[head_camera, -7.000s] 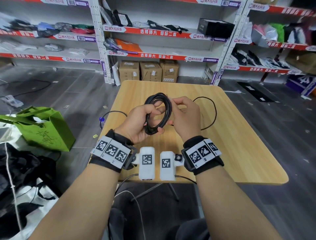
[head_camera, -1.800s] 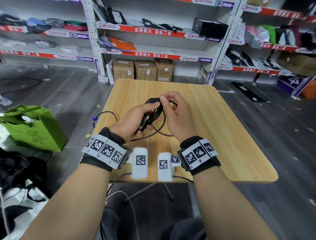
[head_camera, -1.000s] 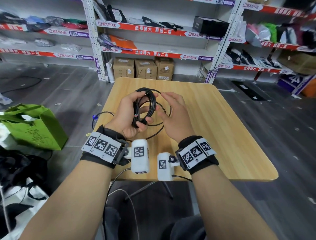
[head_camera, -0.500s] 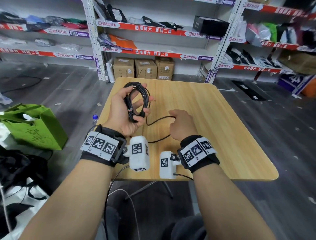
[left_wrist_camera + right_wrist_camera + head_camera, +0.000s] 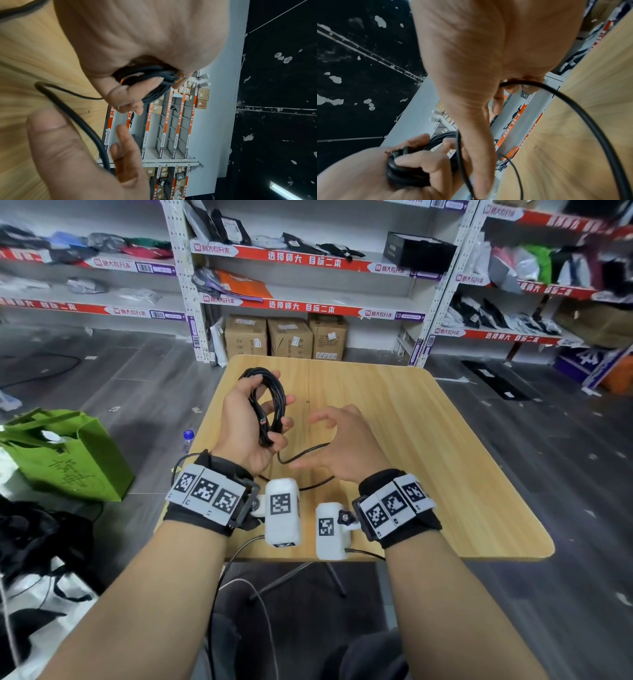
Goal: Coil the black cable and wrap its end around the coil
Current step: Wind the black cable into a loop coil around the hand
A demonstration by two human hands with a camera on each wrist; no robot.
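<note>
Black cable [image 5: 270,402] coil gripped in left hand [image 5: 251,424]; right hand [image 5: 337,445] seemingly pinching loose tail

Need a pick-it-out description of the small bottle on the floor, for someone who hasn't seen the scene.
Start at the wooden table in front of the shelving and go to its left edge. On the grey floor there, between the table and the green paper bag, stands a small bottle. Its blue cap sets it apart; nothing else on that patch of floor is blue.
</note>
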